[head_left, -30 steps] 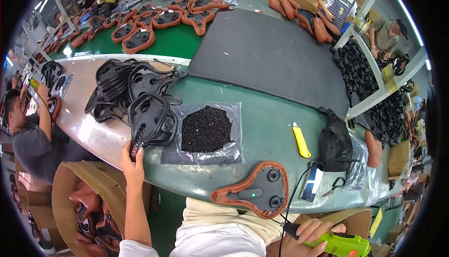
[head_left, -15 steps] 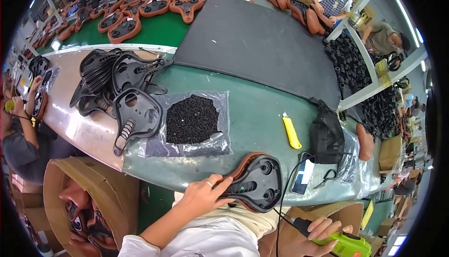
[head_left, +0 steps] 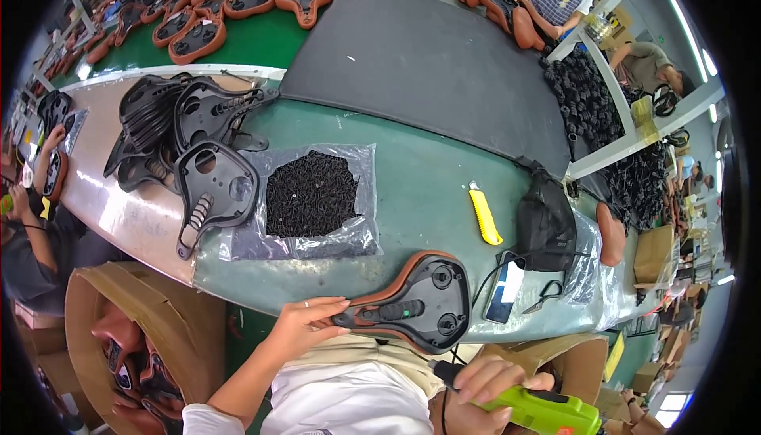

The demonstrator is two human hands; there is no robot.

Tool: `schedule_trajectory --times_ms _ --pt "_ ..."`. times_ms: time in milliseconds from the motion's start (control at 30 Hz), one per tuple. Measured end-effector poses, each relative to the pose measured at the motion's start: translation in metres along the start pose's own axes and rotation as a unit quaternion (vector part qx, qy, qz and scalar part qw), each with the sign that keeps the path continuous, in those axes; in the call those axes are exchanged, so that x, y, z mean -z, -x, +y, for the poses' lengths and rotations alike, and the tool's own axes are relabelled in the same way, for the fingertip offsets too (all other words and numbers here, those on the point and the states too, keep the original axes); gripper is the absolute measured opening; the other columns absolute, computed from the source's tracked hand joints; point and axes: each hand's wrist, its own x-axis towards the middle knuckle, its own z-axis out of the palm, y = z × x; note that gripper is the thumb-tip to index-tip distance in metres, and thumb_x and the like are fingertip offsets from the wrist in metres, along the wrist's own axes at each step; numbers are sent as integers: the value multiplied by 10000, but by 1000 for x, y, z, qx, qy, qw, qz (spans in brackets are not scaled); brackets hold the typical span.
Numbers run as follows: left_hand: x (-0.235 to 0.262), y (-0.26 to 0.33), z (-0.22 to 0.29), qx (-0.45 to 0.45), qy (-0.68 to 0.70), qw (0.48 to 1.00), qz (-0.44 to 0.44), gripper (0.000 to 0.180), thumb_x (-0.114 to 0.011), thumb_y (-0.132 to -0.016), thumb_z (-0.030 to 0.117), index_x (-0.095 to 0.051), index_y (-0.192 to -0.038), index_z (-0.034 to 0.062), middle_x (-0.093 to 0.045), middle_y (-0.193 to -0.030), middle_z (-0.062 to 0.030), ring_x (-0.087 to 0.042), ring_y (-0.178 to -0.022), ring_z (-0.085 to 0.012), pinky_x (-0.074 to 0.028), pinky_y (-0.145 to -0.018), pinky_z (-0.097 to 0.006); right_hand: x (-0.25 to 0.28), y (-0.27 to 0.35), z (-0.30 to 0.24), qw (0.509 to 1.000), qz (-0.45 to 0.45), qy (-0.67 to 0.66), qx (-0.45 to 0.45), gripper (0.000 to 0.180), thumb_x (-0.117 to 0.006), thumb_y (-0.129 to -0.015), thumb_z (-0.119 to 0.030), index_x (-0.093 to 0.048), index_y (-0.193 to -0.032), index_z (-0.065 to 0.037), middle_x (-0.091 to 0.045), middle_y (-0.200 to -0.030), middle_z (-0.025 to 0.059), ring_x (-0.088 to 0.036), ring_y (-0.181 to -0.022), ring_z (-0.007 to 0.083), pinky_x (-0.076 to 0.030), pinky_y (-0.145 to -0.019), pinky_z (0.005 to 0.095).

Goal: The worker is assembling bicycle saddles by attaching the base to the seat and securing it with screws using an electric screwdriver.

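One seat, brown at the rim with its black base facing up, lies at the near edge of the desk, narrow end to the left and round end to the right. The left hand grasps that narrow end, its fingers laid along the upper side and the thumb below. The fingers of the right hand are clenched round a green screwdriver, whose black nose sits just below the seat's round end; whether the bit touches anything cannot be told.

Behind the seat, toward the left end of the desk, an open plastic bag holds a heap of black screws. Just beside it lies a black plate, with a stack of plates behind. To the right of the seat, near the same edge, are a phone and scissors; farther back are a yellow knife and a black bag. A black mat covers much of the desk's far side. Below the near edge, at left, a cardboard box holds more brown seats
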Motion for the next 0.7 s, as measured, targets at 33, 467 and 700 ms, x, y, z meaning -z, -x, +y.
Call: schedule_trajectory --times_ms 33,467,700 --pt "-7 -3 1 1 5 1000 3 497 -891 -844 83 -758 -1322 91 -728 -1352 -134 -753 -910 -142 -643 -793 -275 -7 0 6 1000 -4 2 -3 554 -777 -992 -314 -436 -1395 -145 -592 -769 82 -577 -574 220 -516 -540 390" --pt "-20 -17 -6 -88 -72 994 -10 516 -895 -829 194 -759 -1322 119 -750 -1269 -160 -771 -851 -278 -644 -783 -350 -20 6 97 969 -239 -55 -32 593 -743 -925 10 -386 -1389 -81 -665 -852 154 -681 -661 302 -597 -626 475" --pt "-19 -19 -8 -118 -85 989 -11 504 -874 -836 174 -753 -1319 97 -746 -1268 -164 -767 -894 -317 -637 -797 -378 -38 -1 105 943 -331 0 -44 559 -771 -913 -18 -398 -1323 -88 -666 -848 143 -679 -638 287 -594 -592 443"
